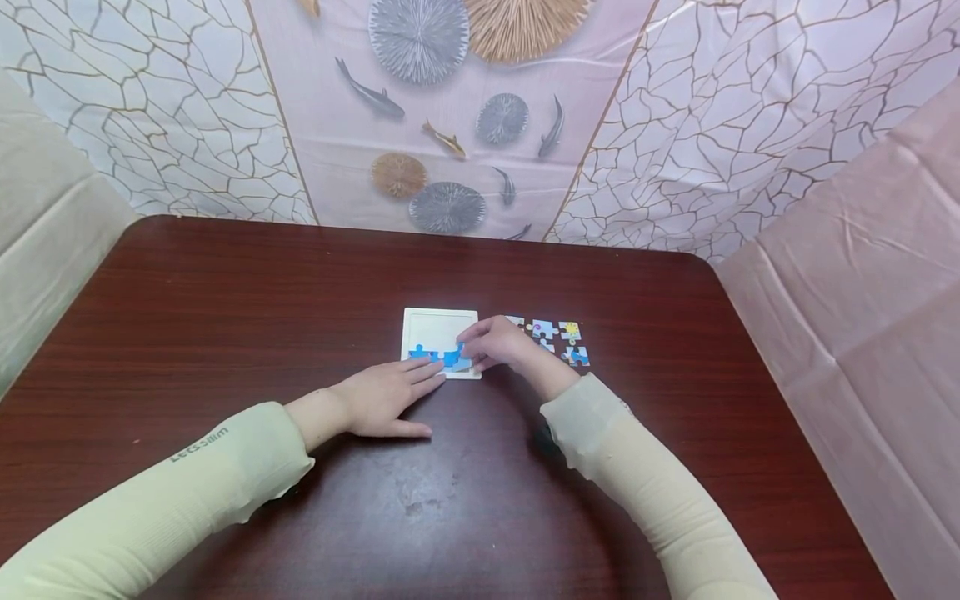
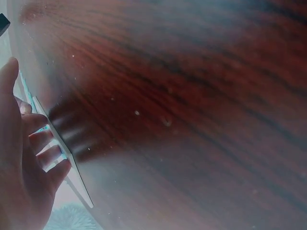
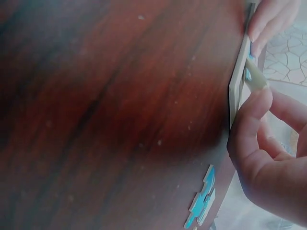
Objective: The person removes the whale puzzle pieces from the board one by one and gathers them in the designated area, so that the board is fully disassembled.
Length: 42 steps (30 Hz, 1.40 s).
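Note:
A white puzzle tray (image 1: 407, 337) lies on the table, with blue jigsaw pieces (image 1: 422, 353) along its near side. My left hand (image 1: 386, 398) has its fingers extended, the tips resting on the tray's near left part and the pieces there. Over the tray's right side, my right hand (image 1: 501, 343) pinches a puzzle piece (image 3: 257, 76) between thumb and fingers. That piece is tilted up from the tray in the right wrist view; its picture side is mostly hidden.
Several loose puzzle pieces (image 1: 545, 328) lie right of the tray, one bearing a yellow sun (image 1: 571, 330). The dark wooden table (image 1: 247, 317) reaches back to a patterned cloth (image 1: 450, 167), with pale cloth on both sides.

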{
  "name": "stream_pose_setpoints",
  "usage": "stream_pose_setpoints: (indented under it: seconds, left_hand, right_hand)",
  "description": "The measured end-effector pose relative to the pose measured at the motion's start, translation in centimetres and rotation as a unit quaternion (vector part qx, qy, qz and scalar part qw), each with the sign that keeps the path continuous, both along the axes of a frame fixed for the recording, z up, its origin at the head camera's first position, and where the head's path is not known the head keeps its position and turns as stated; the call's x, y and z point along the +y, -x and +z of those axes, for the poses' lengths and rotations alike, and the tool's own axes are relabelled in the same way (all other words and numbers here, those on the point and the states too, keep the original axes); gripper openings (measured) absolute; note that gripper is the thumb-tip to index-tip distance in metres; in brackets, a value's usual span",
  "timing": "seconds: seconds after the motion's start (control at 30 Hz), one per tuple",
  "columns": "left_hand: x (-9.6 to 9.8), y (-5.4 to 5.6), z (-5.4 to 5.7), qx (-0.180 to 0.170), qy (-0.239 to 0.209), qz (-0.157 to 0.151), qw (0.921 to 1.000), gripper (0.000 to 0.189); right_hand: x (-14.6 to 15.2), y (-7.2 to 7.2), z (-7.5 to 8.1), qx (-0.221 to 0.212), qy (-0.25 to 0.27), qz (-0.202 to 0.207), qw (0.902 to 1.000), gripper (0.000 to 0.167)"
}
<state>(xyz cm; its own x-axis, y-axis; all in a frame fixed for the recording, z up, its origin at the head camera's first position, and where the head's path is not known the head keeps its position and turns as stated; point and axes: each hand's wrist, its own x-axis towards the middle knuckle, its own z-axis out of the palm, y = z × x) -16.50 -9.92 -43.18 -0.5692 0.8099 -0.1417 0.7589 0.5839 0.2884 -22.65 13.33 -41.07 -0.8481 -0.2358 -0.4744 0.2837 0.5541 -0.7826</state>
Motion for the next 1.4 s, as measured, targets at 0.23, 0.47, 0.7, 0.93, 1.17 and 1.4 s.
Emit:
stream_pose_setpoints:
  seconds: [0.23,0.47,0.7,0.93,1.17,1.4]
  left_hand:
    - [0.0,0.1,0.0,0.002,0.002,0.002,1.0,0.076]
    - [0.0,0.0,-0.1,0.003,0.0,0.002,1.0,0.076]
    - [-0.2,0.2,-0.2,-0.013,-0.006,0.005,0.9999,0.078]
    - [-0.6,1.5,-3.3,0.006,-0.04,-0.001,0.9992,0.083]
    - [-0.5,1.5,-2.7,-0.007,-0.033,0.001,0.9994,0.081]
    - [-0.5,1.5,-2.9,-0.017,-0.036,0.011,0.9992,0.083]
  right_hand:
    - [0.0,-0.1,0.2,-0.011,0.01,-0.004,0.9999,0.036]
    - [0.2,0.0,0.1,-0.023,0.015,-0.006,0.9996,0.036]
    - [0.8,0.3,0.1,-0.028,0.003,-0.002,0.9996,0.037]
    - [1.7,0.2,0.3,-0.019,0.011,-0.008,0.9997,0.037]
    - [3.7,0.1,0.5,-0.01,0.008,-0.011,0.9999,0.039]
    - [6.0,0.0,0.7,0.001,0.022,-0.019,0.9996,0.037]
